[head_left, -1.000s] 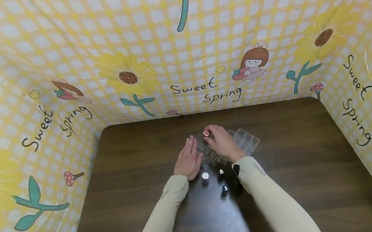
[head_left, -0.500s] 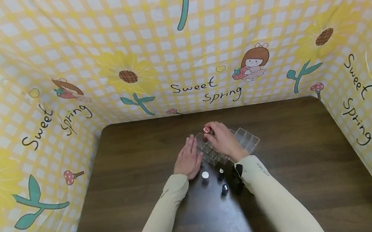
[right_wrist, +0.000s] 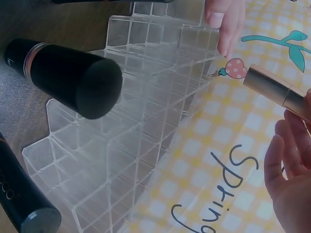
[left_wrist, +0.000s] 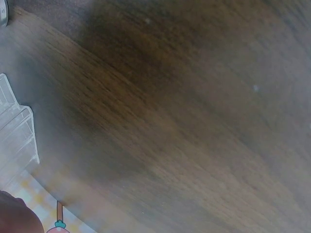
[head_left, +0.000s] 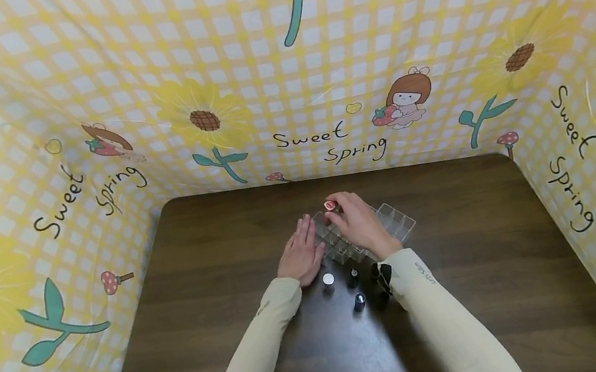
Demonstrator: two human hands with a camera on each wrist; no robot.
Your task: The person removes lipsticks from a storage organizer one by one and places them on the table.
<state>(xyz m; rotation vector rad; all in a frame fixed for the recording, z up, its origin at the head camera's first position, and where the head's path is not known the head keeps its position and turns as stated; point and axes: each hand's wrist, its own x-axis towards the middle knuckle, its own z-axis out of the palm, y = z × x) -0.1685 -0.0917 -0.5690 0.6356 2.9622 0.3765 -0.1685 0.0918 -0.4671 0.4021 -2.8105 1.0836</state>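
Note:
A clear stepped organizer (head_left: 339, 248) with many small compartments stands on the table, and also shows as the clear organizer (right_wrist: 146, 82) in the right wrist view. My right hand (head_left: 361, 224) is over its far part, pinching a lipstick tube (right_wrist: 272, 87) with a metallic, rose-gold look. A red-and-white round end of that tube (head_left: 329, 205) faces up in the head view. At the organizer's left side my left hand (head_left: 301, 255) rests with fingers extended, fingertips right at its edge. In the right wrist view, fingers (right_wrist: 226, 22) of that hand appear at the organizer's upper end.
Nearer the body stand a white-topped tube (head_left: 329, 281), a small dark tube (head_left: 354, 276) and a shiny-topped black tube (head_left: 359, 301). A large black tube (right_wrist: 73, 73) shows close to the right wrist. Yellow checked cloth (head_left: 285, 82) surrounds the wooden table (head_left: 214, 254).
My right hand has risen slightly and shifted away from the body, with the lipstick tube in its fingers. The right sleeve has moved a little to the right. My left hand has stayed in place.

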